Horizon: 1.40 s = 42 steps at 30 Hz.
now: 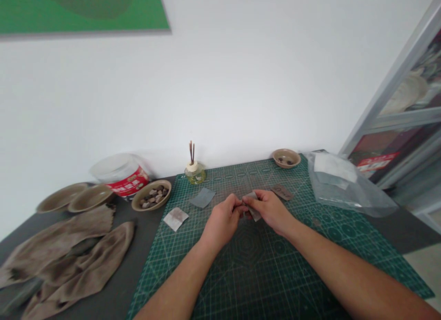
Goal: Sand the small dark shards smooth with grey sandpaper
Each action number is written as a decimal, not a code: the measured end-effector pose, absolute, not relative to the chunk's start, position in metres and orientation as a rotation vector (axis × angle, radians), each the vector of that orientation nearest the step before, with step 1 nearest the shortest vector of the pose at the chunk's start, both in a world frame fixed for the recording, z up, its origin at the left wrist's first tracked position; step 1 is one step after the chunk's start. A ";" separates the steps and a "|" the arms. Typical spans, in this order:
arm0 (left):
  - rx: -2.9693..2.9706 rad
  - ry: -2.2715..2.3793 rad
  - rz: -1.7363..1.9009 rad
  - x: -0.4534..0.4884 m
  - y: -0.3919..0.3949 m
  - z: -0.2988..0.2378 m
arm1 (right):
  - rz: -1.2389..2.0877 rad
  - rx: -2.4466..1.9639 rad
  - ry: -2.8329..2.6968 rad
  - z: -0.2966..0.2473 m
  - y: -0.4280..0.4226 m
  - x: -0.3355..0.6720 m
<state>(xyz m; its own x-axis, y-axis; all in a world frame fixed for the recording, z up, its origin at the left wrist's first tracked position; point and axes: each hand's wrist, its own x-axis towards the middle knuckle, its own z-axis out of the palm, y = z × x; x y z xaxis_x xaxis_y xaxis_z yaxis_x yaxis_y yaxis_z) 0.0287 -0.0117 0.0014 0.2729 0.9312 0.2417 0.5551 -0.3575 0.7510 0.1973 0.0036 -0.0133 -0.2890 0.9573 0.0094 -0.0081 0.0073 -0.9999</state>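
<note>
Close together over the green cutting mat [213, 283], both hands meet at the fingertips. My right hand [267, 209] is closed, pinching a small folded grey sheet [254, 213] that looks like sandpaper. My left hand [223, 219] is closed too, its fingertips against that sheet; whatever small thing they pinch is hidden. On the mat to the left lie a bluish-grey square sheet [203, 198] and a whitish square sheet [175, 218] with a brownish patch. A brown piece with dark marks [282, 192] lies just beyond my right hand.
Left of the mat stand a bowl of pebbles [152, 195], a red-labelled plastic tub [120, 175], two more bowls [90, 197] and a crumpled brown cloth [82, 265]. Along the back are a reed diffuser [195, 172] and a small bowl [286, 158]. A clear plastic bag [347, 187] lies right.
</note>
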 end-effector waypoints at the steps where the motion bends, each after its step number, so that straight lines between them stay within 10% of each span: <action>1: 2.035 1.328 0.901 0.030 -0.012 0.001 | 1.382 -1.061 -1.420 -0.015 0.004 0.197; 42: 1.992 1.339 0.921 0.034 -0.013 -0.001 | 1.319 -1.125 -1.419 -0.018 0.001 0.193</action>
<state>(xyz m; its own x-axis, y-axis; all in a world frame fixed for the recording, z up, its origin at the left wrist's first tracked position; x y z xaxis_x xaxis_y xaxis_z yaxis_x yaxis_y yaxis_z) 0.0337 -0.0133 -0.0008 0.2643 0.9367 0.2294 0.5492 -0.3418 0.7626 0.1929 0.0010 -0.0185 -0.2117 0.9772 0.0173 0.0536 0.0293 -0.9981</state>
